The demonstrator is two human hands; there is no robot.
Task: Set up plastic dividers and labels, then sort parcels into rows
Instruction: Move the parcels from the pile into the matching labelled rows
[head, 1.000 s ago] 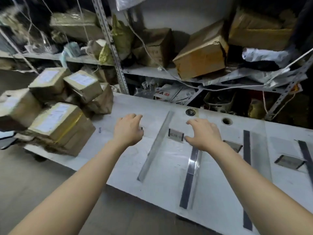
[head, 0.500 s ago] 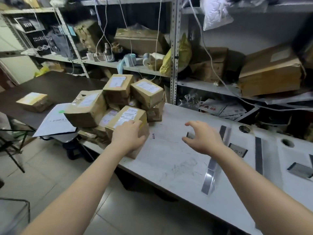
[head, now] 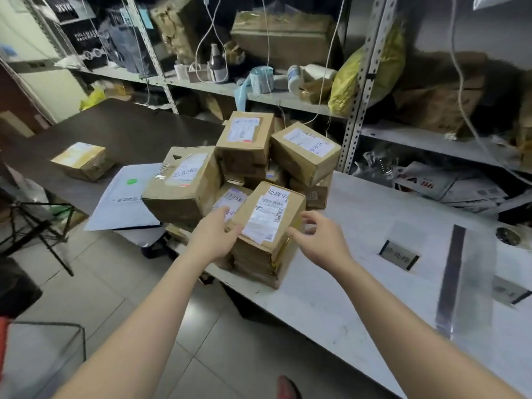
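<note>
The left hand [head: 214, 236] grips the left edge of the front parcel [head: 269, 223], with its thumb laid on the labelled top face. The right hand [head: 322, 240] is spread at the parcel's right edge, its fingers [head: 312, 218] loosely curved; whether they touch the cardboard cannot be told. Just beyond both sets of fingers, the other parcels [head: 247, 139] are heaped on the white bench [head: 359, 226]. Right of the right fingers a label holder [head: 398, 256] lies flat, and farther right lies a clear plastic divider [head: 460, 280].
</note>
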